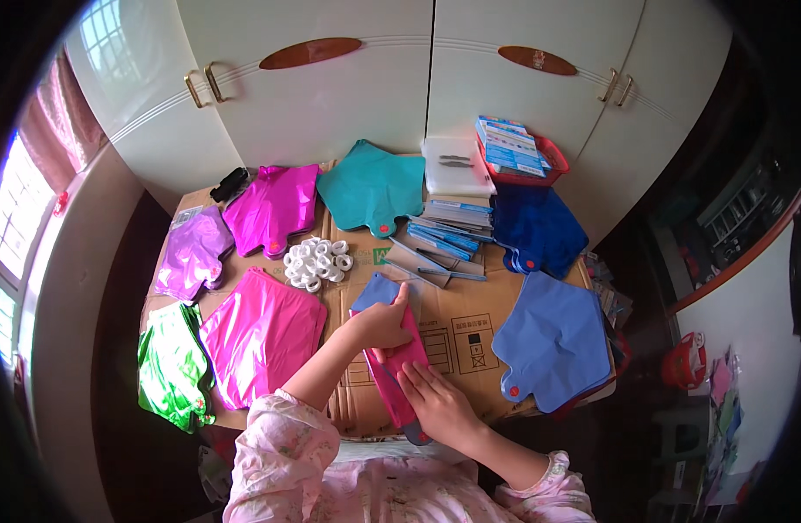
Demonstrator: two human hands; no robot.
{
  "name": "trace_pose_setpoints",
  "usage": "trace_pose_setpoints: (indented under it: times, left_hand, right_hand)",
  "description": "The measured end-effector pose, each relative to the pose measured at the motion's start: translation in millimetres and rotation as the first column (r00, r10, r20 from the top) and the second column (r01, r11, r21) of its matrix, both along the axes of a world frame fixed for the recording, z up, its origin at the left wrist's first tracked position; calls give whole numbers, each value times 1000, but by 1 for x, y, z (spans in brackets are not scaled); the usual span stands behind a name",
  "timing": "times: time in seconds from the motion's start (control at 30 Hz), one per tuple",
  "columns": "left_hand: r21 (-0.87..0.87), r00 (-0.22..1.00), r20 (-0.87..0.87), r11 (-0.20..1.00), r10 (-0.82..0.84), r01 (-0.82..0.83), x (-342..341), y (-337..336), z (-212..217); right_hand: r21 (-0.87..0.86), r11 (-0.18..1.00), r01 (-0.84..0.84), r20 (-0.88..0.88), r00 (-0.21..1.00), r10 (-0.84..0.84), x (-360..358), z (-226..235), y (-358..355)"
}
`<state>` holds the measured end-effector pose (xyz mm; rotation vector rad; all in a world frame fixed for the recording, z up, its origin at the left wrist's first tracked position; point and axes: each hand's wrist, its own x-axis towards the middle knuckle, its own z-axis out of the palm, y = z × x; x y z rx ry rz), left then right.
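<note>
Pink foil is showing along the middle of a long, narrow folded bundle (388, 383), which is lying lengthwise at the near edge of the cardboard (479, 301), between the two hands; blue-grey material is showing at its far and near ends. The left hand (383, 328) is lying over the farther part, its index finger stretching toward the far end and its other fingers bending; whether these are pinching anything is hidden. The right hand (439, 406) is resting palm-down nearer the body, its fingers extended over the pink, seemingly pressing rather than grasping.

The step in hand seems to be folding and flattening the bundle. The next move probably calls for one hand steadying the strip while the other is smoothing along it, keeping the edges together.

Stacks of foil sheets are surrounding the work: hot pink (261, 336) and green (168, 362) to the left, teal (370, 183) at the far side, light blue (553, 340) to the right. White rings (317, 261) are sitting in a heap just left of the bundle's far end, and blue-edged strips (448, 240) are lying beyond it, slightly right.
</note>
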<state>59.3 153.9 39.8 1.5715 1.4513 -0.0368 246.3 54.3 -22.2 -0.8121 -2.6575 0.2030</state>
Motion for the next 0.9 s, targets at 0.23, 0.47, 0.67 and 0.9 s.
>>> trace_pose_setpoints:
  times: [0.23, 0.47, 0.67, 0.9]
  left_hand:
    - [15, 999, 45, 1000, -8, 7, -5, -3, -3]
    - [52, 999, 43, 998, -29, 27, -7, -3, -10]
    - [63, 997, 75, 998, -20, 15, -11, -3, -17]
    - [62, 994, 112, 998, -13, 6, -11, -2, -22]
  right_hand:
    - [-1, 1000, 19, 94, 995, -19, 18, 11, -30]
    - [-48, 999, 3, 64, 998, 0, 39, 24, -49]
    - [-345, 938, 46, 107, 994, -9, 42, 47, -14]
    - [-393, 903, 171, -58, 976, -210, -11, 34, 117]
